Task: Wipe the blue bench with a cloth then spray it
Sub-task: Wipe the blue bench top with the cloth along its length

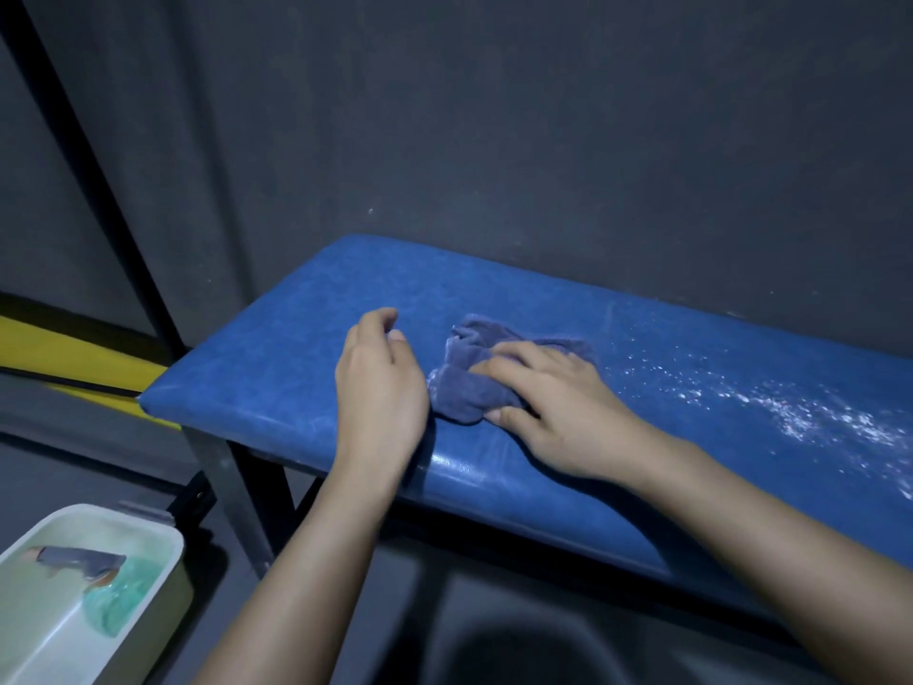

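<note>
A padded blue bench (276, 358) runs from the left middle to the right edge of the head view, against a dark wall. On its middle lies a crumpled purple-blue cloth (464, 383). My right hand (558, 417) presses flat on the cloth, fingers spread over it and thumb at its near edge. Just left of the cloth, my left hand (380, 388) rests on the bench with fingers loosely curled and holds nothing. White specks and wet streaks (810, 407) cover the bench's right part. No spray bottle is in view.
A white rectangular tub (163, 536) stands on the floor at lower left, holding greenish water and a dark cloth (84, 561). A black metal post (99, 170) slants up at the left. A yellow band (64, 353) lies behind the bench's left end.
</note>
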Action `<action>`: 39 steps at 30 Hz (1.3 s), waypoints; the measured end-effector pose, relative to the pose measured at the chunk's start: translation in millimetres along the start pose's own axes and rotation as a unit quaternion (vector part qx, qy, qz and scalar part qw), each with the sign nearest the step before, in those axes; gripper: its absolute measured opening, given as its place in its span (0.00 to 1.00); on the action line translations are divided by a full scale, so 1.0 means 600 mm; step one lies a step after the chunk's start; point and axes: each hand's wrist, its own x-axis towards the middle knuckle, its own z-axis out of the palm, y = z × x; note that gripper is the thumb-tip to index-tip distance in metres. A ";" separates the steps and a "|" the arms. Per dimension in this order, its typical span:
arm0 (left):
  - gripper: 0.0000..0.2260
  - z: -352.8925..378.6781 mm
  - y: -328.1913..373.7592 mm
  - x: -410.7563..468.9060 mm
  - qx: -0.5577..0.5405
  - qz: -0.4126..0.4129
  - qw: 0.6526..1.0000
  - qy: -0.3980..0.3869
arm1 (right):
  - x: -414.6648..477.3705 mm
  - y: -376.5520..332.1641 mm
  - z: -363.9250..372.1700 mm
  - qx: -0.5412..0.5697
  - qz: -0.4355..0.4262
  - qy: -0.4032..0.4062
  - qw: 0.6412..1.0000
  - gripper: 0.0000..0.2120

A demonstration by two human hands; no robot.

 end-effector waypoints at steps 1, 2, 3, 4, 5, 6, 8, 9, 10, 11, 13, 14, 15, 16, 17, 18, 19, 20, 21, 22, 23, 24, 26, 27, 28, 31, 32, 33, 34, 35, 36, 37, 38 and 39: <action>0.16 -0.002 0.000 0.001 -0.005 -0.002 1.000 -0.008 | -0.010 0.000 -0.001 -0.004 -0.010 -0.003 1.000 0.24; 0.16 -0.003 -0.001 0.002 -0.007 -0.005 1.000 -0.017 | -0.023 0.003 -0.002 -0.005 -0.022 -0.008 1.000 0.24; 0.16 -0.004 -0.002 0.003 -0.010 -0.008 1.000 -0.025 | -0.036 0.008 -0.002 -0.005 -0.035 -0.013 0.999 0.25; 0.15 -0.006 -0.002 0.006 -0.016 -0.013 0.999 -0.031 | -0.049 0.014 -0.003 -0.003 -0.043 -0.022 0.999 0.24; 0.15 -0.010 -0.002 0.009 -0.024 -0.021 0.999 -0.037 | -0.061 0.019 -0.003 0.000 -0.045 -0.033 0.998 0.23; 0.14 -0.014 -0.001 0.012 -0.034 -0.031 0.998 -0.045 | -0.070 0.021 -0.003 0.000 -0.044 -0.043 0.998 0.22; 0.11 -0.028 -0.001 0.021 -0.059 -0.048 0.996 -0.055 | -0.079 0.024 0.000 -0.003 -0.042 -0.043 0.998 0.21; 0.09 -0.037 -0.002 0.028 -0.074 -0.055 0.994 -0.053 | -0.081 0.022 0.003 -0.009 -0.041 -0.041 0.998 0.21; 0.07 -0.047 -0.004 0.037 -0.086 -0.061 0.993 -0.044 | -0.080 0.016 0.005 -0.014 -0.038 -0.042 0.998 0.22; 0.06 -0.057 -0.007 0.048 -0.093 -0.064 0.993 -0.030 | -0.077 0.010 0.007 -0.019 -0.040 -0.040 0.998 0.22; 0.06 -0.079 -0.019 0.071 -0.096 -0.070 0.993 0.013 | -0.067 -0.005 0.009 -0.054 -0.058 -0.023 0.997 0.22; 0.06 -0.089 -0.024 0.081 -0.100 -0.078 0.991 0.036 | -0.058 -0.014 0.011 -0.075 -0.062 -0.023 0.995 0.22; 0.06 -0.098 -0.028 0.089 -0.106 -0.088 0.989 0.058 | -0.046 -0.025 0.012 -0.089 -0.070 -0.024 0.993 0.20; 0.07 -0.107 -0.031 0.094 -0.111 -0.095 0.986 0.080 | -0.033 -0.039 0.014 -0.090 -0.079 -0.029 0.992 0.20; 0.09 -0.115 -0.033 0.099 -0.112 -0.099 0.984 0.100 | -0.018 -0.057 0.015 -0.073 -0.086 -0.045 0.993 0.21; 0.11 -0.121 -0.035 0.102 -0.109 -0.101 0.982 0.117 | 0.000 -0.074 0.018 -0.050 -0.093 -0.058 0.993 0.23; 0.14 -0.127 -0.035 0.104 -0.106 -0.100 0.980 0.132 | 0.017 -0.092 0.022 -0.033 -0.105 -0.063 0.992 0.24; 0.17 -0.133 -0.033 0.103 -0.106 -0.100 0.979 0.144 | 0.034 -0.108 0.027 -0.023 -0.119 -0.061 0.991 0.24; 0.19 -0.139 -0.031 0.103 -0.108 -0.101 0.977 0.153 | 0.053 -0.127 0.031 -0.024 -0.132 -0.050 0.990 0.23; 0.20 -0.144 -0.027 0.101 -0.111 -0.101 0.976 0.160 | 0.071 -0.146 0.036 -0.030 -0.142 -0.041 0.989 0.21; 0.19 -0.150 -0.024 0.100 -0.111 -0.099 0.975 0.164 | 0.089 -0.167 0.041 -0.036 -0.146 -0.036 0.988 0.20; 0.17 -0.154 -0.022 0.100 -0.105 -0.092 0.976 0.167 | 0.106 -0.185 0.047 -0.040 -0.149 -0.035 0.987 0.20; 0.14 -0.161 -0.025 0.102 -0.081 -0.075 0.978 0.178 | 0.141 -0.220 0.059 -0.050 -0.152 -0.037 0.986 0.21; 0.14 -0.163 -0.026 0.103 -0.071 -0.067 0.977 0.187 | 0.157 -0.237 0.063 -0.049 -0.150 -0.039 0.987 0.22; 0.14 -0.164 -0.025 0.103 -0.064 -0.062 0.977 0.194 | 0.174 -0.251 0.064 -0.045 -0.144 -0.046 0.987 0.24; 0.15 -0.158 -0.022 0.107 -0.054 -0.064 0.974 0.210 | 0.226 -0.287 0.058 -0.086 -0.129 -0.104 0.982 0.28; 0.15 -0.156 -0.022 0.108 -0.052 -0.065 0.973 0.214 | 0.244 -0.295 0.056 -0.112 -0.122 -0.117 0.979 0.27; 0.15 -0.154 -0.024 0.109 -0.048 -0.064 0.973 0.218 | 0.262 -0.301 0.052 -0.116 -0.114 -0.121 0.979 0.26; 0.15 -0.153 -0.026 0.110 -0.041 -0.062 0.973 0.220 | 0.281 -0.304 0.050 -0.093 -0.100 -0.120 0.983 0.25; 0.15 -0.153 -0.030 0.110 -0.030 -0.064 0.973 0.220 | 0.301 -0.302 0.050 -0.058 -0.085 -0.115 0.988 0.24; 0.15 -0.155 -0.036 0.112 -0.013 -0.070 0.974 0.217 | 0.321 -0.296 0.050 -0.029 -0.070 -0.107 0.991 0.22; 0.15 -0.158 -0.046 0.113 0.013 -0.079 0.975 0.207 | 0.339 -0.286 0.051 -0.013 -0.058 -0.091 0.994 0.21; 0.16 -0.160 -0.058 0.114 0.050 -0.091 0.977 0.184 | 0.359 -0.269 0.054 -0.002 -0.043 -0.070 0.997 0.20; 0.16 -0.160 -0.070 0.113 0.092 -0.108 0.979 0.149 | 0.377 -0.248 0.056 0.007 -0.030 -0.048 0.998 0.20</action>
